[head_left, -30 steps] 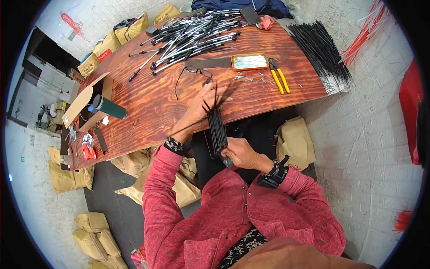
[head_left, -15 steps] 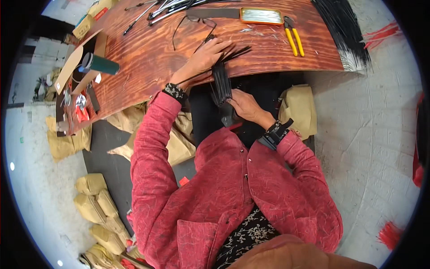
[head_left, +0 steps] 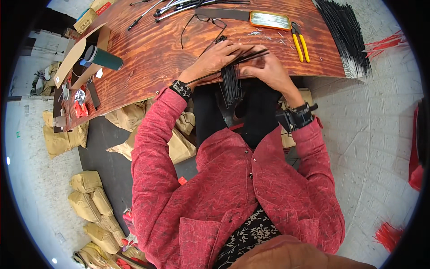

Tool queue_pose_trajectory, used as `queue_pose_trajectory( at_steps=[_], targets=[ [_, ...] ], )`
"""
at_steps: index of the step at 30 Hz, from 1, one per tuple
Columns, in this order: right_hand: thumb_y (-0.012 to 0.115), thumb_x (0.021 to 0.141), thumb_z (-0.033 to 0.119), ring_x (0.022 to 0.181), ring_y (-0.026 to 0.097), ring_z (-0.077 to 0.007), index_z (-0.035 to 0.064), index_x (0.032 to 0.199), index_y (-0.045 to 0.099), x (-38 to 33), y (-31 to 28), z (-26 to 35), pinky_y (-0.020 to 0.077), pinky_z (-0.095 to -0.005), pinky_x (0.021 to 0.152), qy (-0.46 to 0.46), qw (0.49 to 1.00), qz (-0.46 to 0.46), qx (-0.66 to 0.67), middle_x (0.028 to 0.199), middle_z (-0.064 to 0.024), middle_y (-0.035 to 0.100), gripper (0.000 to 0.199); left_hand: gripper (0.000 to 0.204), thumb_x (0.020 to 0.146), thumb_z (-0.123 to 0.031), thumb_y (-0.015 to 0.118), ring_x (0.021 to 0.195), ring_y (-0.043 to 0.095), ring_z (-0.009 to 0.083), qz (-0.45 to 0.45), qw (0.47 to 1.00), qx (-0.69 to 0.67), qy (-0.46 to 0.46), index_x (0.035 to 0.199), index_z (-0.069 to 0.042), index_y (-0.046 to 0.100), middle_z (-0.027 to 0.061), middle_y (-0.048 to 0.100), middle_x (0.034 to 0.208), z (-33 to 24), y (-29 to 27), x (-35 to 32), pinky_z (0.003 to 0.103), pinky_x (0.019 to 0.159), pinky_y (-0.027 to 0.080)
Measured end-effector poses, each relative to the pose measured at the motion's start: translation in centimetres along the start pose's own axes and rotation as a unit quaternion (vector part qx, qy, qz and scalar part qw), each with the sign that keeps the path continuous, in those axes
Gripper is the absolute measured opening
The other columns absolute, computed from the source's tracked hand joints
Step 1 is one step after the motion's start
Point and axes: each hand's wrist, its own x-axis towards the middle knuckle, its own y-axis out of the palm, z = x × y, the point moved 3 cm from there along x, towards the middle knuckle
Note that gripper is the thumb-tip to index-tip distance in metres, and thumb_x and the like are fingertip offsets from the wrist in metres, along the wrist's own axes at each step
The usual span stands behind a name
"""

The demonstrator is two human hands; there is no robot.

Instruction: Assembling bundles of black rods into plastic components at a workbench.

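Observation:
A bundle of thin black cable ties [head_left: 231, 87] lies across the table's near edge, its lower ends hanging over my lap. My left hand [head_left: 212, 60] is closed over the bundle's upper part, pressing it near the edge. Several more black ties [head_left: 251, 57] cross the bundle sideways, running from under my left palm toward the right. My right hand [head_left: 268, 71] has its fingers closed around the right-hand ends of these crossing ties. Part of the bundle is hidden under my left fingers.
Beyond my hands are eyeglasses [head_left: 202, 27], an orange-rimmed tin [head_left: 270, 20] of thin silvery pieces and yellow-handled cutters [head_left: 301, 47]. More black strips [head_left: 342, 33] lie at the right edge. A green tumbler [head_left: 107, 59] and an open carton [head_left: 101, 45] stand left. Paper-wrapped packages [head_left: 87, 206] line the floor.
My right hand has moved up from the bundle's hanging end to the crossing ties beside my left hand. The left hand stays over the bundle.

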Motion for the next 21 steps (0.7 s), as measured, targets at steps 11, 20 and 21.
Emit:
queue_pose_trajectory(
  at_steps=[11,20,21],
  targets=[
    [0.077,0.079,0.015,0.093,0.064,-0.0294,0.0099,0.103,0.072,3.4,4.7,2.8,0.0519,-0.0392,0.079,-0.261,0.915,0.166,-0.260,0.098,-0.0056,0.064,0.025,0.063,0.083,-0.029,0.072,0.144,0.034,0.0361,0.034,0.998,-0.041,-0.028,0.143,-0.019,0.054,0.0054,0.040,0.157,1.9,0.7,-0.3,0.045,0.119,0.030],
    [0.075,0.081,0.018,0.088,0.064,-0.0290,0.0122,0.097,0.071,3.2,4.8,3.0,0.0518,-0.0395,0.075,-0.301,0.910,0.156,-0.240,0.095,-0.0040,0.063,0.017,0.079,0.078,-0.029,0.076,0.149,0.026,0.0341,0.053,0.998,-0.033,0.003,0.149,-0.015,0.047,0.0047,0.036,0.161,3.1,0.7,-0.8,0.047,0.122,0.023],
    [0.075,0.081,0.018,0.088,0.064,-0.0290,0.0122,0.097,0.071,3.1,4.7,3.0,0.0518,-0.0395,0.075,-0.301,0.910,0.157,-0.240,0.095,-0.0040,0.063,0.017,0.079,0.078,-0.029,0.076,0.149,0.026,0.0341,0.052,0.998,-0.033,0.002,0.149,-0.015,0.047,0.0047,0.036,0.161,3.0,0.8,-0.9,0.047,0.122,0.023]
  ],
)
